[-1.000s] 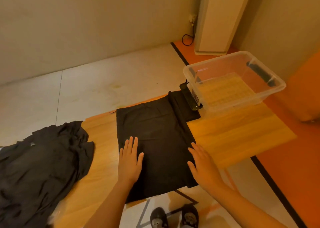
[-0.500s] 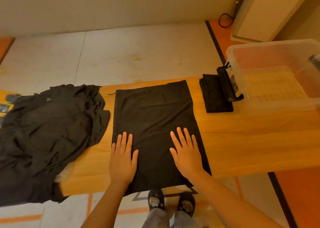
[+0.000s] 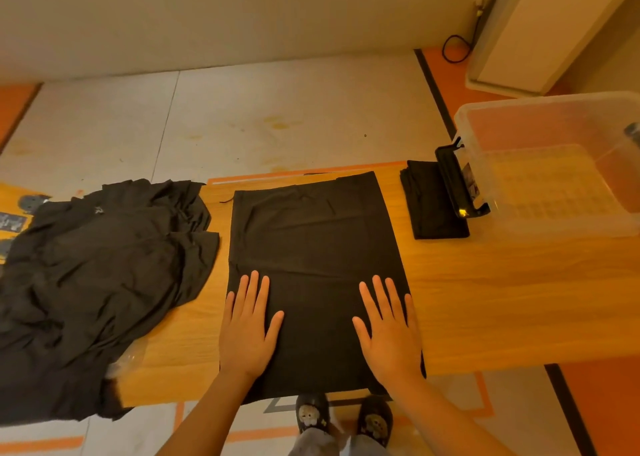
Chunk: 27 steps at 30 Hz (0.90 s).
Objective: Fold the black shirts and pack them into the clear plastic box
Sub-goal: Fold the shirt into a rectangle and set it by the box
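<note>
A black shirt [image 3: 311,247] lies flat in a long rectangle on the wooden table [image 3: 502,299], its near end hanging over the front edge. My left hand [image 3: 247,327] presses flat on its lower left part, fingers straight. My right hand [image 3: 389,329] presses flat on its lower right part. A small folded black shirt [image 3: 429,202] lies to the right, beside the clear plastic box [image 3: 554,164], which holds no shirts. A heap of unfolded black shirts [image 3: 93,282] covers the table's left end.
A black clip handle [image 3: 453,181] hangs on the box's left side. A crumpled bit of clear plastic [image 3: 128,358] sits by the heap. My shoes [image 3: 343,417] show below the table's front edge. A white cabinet [image 3: 540,29] and a cable [image 3: 453,48] stand at the back right.
The view has swung left and down, bringing the heap fully into sight. Both hands have spread slightly apart on the shirt and stay flat on it.
</note>
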{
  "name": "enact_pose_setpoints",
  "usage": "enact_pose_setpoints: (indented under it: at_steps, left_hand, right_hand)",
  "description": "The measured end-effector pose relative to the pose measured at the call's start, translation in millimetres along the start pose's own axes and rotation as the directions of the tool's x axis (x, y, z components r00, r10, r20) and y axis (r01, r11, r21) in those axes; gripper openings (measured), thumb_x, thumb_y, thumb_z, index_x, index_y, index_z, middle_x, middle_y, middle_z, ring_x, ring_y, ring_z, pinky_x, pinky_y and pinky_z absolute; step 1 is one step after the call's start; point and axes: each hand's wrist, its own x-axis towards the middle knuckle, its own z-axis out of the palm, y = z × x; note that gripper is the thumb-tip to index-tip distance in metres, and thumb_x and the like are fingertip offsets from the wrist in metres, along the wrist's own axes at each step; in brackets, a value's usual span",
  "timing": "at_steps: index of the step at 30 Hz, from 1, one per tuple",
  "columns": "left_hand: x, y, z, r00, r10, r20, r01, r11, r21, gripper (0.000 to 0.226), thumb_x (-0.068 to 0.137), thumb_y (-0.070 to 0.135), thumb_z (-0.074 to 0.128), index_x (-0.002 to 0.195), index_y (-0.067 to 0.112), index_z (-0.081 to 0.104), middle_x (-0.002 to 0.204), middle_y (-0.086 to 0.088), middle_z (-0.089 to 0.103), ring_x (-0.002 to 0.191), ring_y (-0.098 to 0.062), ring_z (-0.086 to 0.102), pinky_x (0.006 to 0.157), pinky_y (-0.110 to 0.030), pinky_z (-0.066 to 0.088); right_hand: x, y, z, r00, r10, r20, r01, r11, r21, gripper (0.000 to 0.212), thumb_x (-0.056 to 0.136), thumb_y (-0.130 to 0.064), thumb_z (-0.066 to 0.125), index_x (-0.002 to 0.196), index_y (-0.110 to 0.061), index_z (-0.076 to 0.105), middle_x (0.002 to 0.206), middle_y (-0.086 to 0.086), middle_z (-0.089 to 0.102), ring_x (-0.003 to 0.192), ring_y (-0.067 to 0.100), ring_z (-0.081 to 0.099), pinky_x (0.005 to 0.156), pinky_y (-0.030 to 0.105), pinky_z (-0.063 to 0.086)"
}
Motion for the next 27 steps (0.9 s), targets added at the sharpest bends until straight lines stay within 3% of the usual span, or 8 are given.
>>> enact_pose_setpoints:
  at_steps: [5, 9, 13, 16, 20, 24, 26, 27]
  left_hand:
    - [29, -2, -4, 0.999, 0.031, -0.013, -0.031, 0.999, 0.017, 0.069, 0.096, 0.058, 0.011, 0.154, 0.022, 0.011, 0.162, 0.001, 0.006, 0.15, -0.015, -0.003, 0.12, -0.033, -0.004]
    - [40, 2, -5, 1.0, 0.027, 0.005, -0.027, 1.0, 0.002, 0.07, 0.093, 0.059, 0.007, 0.153, 0.024, 0.003, 0.161, 0.003, -0.002, 0.149, -0.014, -0.008, 0.12, -0.034, -0.005]
    - [14, 1, 0, 1.0, 0.016, 0.023, -0.015, 1.0, -0.023, 0.07, 0.093, 0.059, 0.008, 0.153, 0.024, 0.004, 0.162, 0.002, 0.0, 0.149, -0.014, -0.008, 0.121, -0.035, -0.003]
    - [-3, 1, -8, 0.999, 0.03, 0.027, -0.028, 0.997, -0.075, 0.07, 0.094, 0.059, 0.011, 0.153, 0.023, 0.001, 0.163, 0.003, 0.0, 0.149, -0.012, -0.011, 0.121, -0.035, -0.003]
    - [-43, 2, -24, 0.99, 0.135, -0.025, -0.138, 0.977, -0.162, 0.075, 0.095, 0.059, 0.029, 0.155, 0.019, 0.008, 0.163, 0.002, 0.003, 0.15, -0.014, -0.003, 0.121, -0.037, 0.001]
    - [-88, -2, -13, 0.939, 0.331, 0.097, -0.322, 0.942, -0.097, 0.09, 0.088, 0.071, 0.042, 0.155, 0.019, 0.014, 0.163, 0.002, 0.007, 0.15, -0.017, 0.004, 0.12, -0.038, 0.005]
    - [-96, -11, -3, 0.924, 0.346, 0.161, -0.346, 0.938, -0.029, 0.099, 0.081, 0.067, 0.058, 0.155, 0.019, 0.015, 0.163, 0.001, 0.007, 0.15, -0.018, 0.005, 0.12, -0.037, 0.005]
    - [-96, -15, 0, 0.921, 0.344, 0.18, -0.35, 0.937, -0.001, 0.103, 0.076, 0.054, 0.072, 0.155, 0.018, 0.015, 0.163, -0.001, 0.008, 0.15, -0.019, 0.005, 0.12, -0.036, 0.004]
  right_hand:
    - [22, -2, -1, 0.998, 0.002, -0.063, -0.002, 1.0, 0.002, 0.067, 0.098, -0.054, -0.001, 0.148, -0.025, 0.031, 0.156, 0.006, 0.03, 0.145, 0.027, 0.022, 0.117, 0.043, 0.005]
    - [34, 1, 0, 0.998, -0.015, -0.057, 0.013, 1.0, -0.027, 0.062, 0.095, -0.053, 0.015, 0.147, -0.024, 0.032, 0.154, 0.007, 0.032, 0.144, 0.028, 0.024, 0.115, 0.045, 0.01]
    - [13, 7, 3, 0.999, -0.042, -0.016, 0.041, 0.999, -0.033, 0.065, 0.097, -0.055, 0.0, 0.148, -0.025, 0.027, 0.155, 0.007, 0.029, 0.145, 0.026, 0.018, 0.117, 0.042, 0.003]
    - [-7, 8, -4, 0.997, -0.08, -0.014, 0.079, 0.997, -0.024, 0.067, 0.096, -0.058, 0.001, 0.15, -0.025, 0.022, 0.156, 0.005, 0.025, 0.145, 0.024, 0.014, 0.117, 0.042, 0.005]
    - [-44, 14, -11, 0.957, -0.287, -0.055, 0.284, 0.958, -0.042, 0.077, 0.087, -0.067, 0.027, 0.152, -0.025, 0.02, 0.157, 0.004, 0.021, 0.146, 0.024, 0.013, 0.116, 0.04, 0.001]
    - [-65, 20, -6, 0.901, -0.431, 0.049, 0.434, 0.896, -0.097, 0.11, 0.064, -0.073, 0.066, 0.151, -0.024, 0.02, 0.156, 0.007, 0.027, 0.146, 0.026, 0.01, 0.115, 0.041, 0.001]
    - [-64, 24, 0, 0.902, -0.419, 0.102, 0.43, 0.894, -0.129, 0.132, 0.049, -0.06, 0.085, 0.153, -0.022, 0.014, 0.155, 0.008, 0.029, 0.144, 0.028, 0.016, 0.116, 0.043, 0.001]
    - [-63, 27, 1, 0.906, -0.406, 0.12, 0.421, 0.895, -0.145, 0.139, 0.045, -0.049, 0.091, 0.154, -0.021, 0.011, 0.155, 0.01, 0.029, 0.144, 0.029, 0.018, 0.116, 0.043, 0.001]
